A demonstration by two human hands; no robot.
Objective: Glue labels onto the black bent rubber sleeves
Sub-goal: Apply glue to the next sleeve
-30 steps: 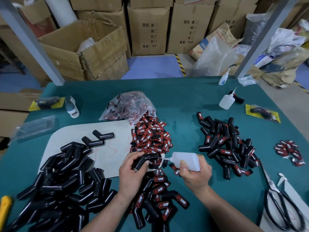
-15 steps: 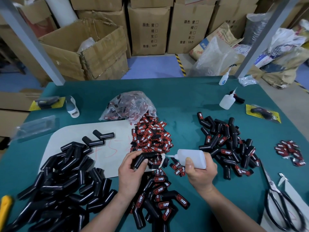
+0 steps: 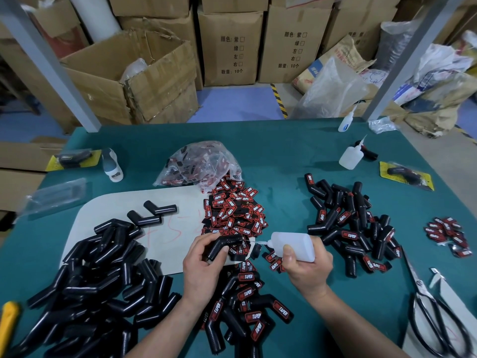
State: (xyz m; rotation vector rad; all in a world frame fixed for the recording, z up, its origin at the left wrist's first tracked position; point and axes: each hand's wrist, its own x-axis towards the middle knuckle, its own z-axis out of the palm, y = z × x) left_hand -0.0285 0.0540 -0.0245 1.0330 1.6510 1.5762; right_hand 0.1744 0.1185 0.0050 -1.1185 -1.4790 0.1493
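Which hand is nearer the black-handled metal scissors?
Right. The right hand, gripping a translucent plastic glue bottle, lies left of the black-handled metal scissors; the left hand, holding a black bent rubber sleeve, lies farther left, beyond the right hand.

Green-topped table [image 3: 284, 156]. Near left: heap of plain black bent sleeves [image 3: 90, 280], partly on a white sheet [image 3: 167, 233]. Centre: loose red-black labels [image 3: 232, 213], with a clear bag [image 3: 198, 164] just beyond. Right: labelled sleeves [image 3: 348, 223]. Far right: squeeze bottle [image 3: 349, 157]. Near right: scissors [image 3: 433, 319].

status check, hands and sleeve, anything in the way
Left hand grips bent sleeve. Right hand holds glue bottle, aimed at the sleeve. Nothing between them.
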